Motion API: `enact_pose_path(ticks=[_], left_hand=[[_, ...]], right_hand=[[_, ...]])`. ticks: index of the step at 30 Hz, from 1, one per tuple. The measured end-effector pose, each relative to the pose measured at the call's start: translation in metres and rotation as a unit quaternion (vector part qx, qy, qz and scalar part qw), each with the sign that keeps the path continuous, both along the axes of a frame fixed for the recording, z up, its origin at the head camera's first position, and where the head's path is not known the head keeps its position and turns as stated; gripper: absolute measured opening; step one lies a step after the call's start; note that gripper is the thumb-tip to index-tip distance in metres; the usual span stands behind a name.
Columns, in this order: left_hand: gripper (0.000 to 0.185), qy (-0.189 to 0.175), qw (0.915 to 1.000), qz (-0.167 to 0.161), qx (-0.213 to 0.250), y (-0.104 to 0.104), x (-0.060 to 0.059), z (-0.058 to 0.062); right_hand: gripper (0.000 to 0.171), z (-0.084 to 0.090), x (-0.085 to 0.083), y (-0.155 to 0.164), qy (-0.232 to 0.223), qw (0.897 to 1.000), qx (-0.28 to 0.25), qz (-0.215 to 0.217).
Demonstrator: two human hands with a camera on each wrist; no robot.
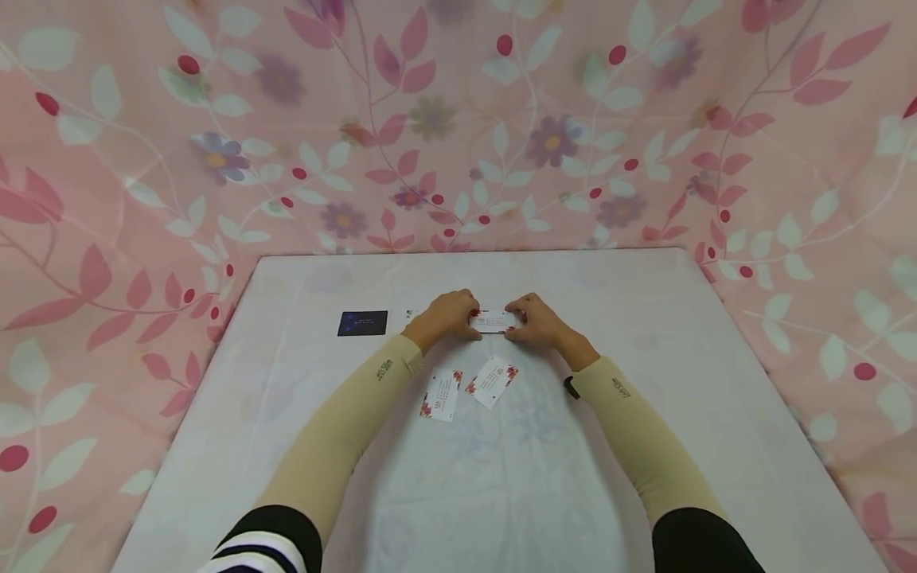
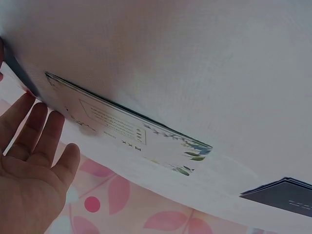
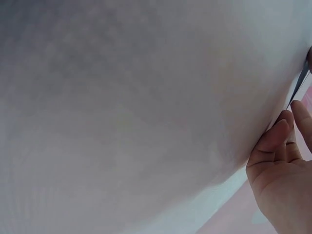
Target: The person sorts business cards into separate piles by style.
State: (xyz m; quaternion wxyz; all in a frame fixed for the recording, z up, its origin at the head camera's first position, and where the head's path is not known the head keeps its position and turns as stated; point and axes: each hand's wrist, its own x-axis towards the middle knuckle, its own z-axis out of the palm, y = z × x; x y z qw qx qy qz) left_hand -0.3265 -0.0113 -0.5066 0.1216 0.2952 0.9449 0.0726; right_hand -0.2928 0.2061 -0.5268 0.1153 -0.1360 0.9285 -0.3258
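Observation:
A small stack of white business cards with red floral corners [image 1: 493, 321] lies flat on the table between both hands. My left hand [image 1: 453, 314] grips its left end, thumb at the near side and fingers at the far side. At the right end, my right hand [image 1: 539, 322] holds it the same way. In the left wrist view the left hand [image 2: 36, 161] reaches the stack's dark edge [image 2: 18, 73]. The right wrist view has the right hand [image 3: 282, 165] at the stack's thin side [image 3: 298, 84].
Two loose white cards, a left one [image 1: 441, 395] and a right one [image 1: 491, 381], lie nearer the body. Left of the hands sit a leaf-patterned white stack [image 2: 131, 126], partly hidden in the head view, and a dark blue stack [image 1: 362, 323]. A floral curtain [image 1: 458, 119] hangs behind the table.

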Motion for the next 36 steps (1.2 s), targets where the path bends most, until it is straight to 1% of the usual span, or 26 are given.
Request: enact_pose_path(ticks=[6,11,14,20,27,31,36], left_hand=[[0.051,0.000,1.0000,-0.001,-0.005,-0.0007,-0.0008,0.0001],[0.053,-0.004,1.0000,-0.001,0.000,-0.0014,-0.0012,-0.0004],[0.054,-0.008,1.0000,0.002,0.003,-0.0011,-0.0007,-0.0001],[0.054,-0.002,1.0000,0.005,0.003,-0.0010,-0.0004,-0.0007],[0.056,-0.011,0.9998,0.014,0.005,-0.0005,0.0019,0.0017],[0.056,-0.007,0.9998,0.017,0.004,-0.0002,0.0032,0.0031],[0.057,0.011,0.9996,0.006,-0.024,0.0007,0.0036,0.0025]], right_hand=[[0.058,-0.0023,-0.0023,0.0000,0.001,1.000,0.004,0.000],[0.056,-0.0042,-0.0026,0.0006,-0.001,1.000,0.003,-0.003],[0.055,-0.0033,-0.0020,0.0005,-0.002,1.000,0.004,-0.004],[0.054,0.0007,-0.0013,-0.0004,-0.002,1.000,-0.002,-0.003],[0.052,0.0037,0.0000,-0.0012,-0.006,1.000,0.002,-0.004],[0.056,0.0048,0.0006,-0.0014,-0.007,1.000,0.001,-0.003],[0.064,0.0051,0.0004,-0.0006,-0.007,1.000,-0.002,-0.001]])
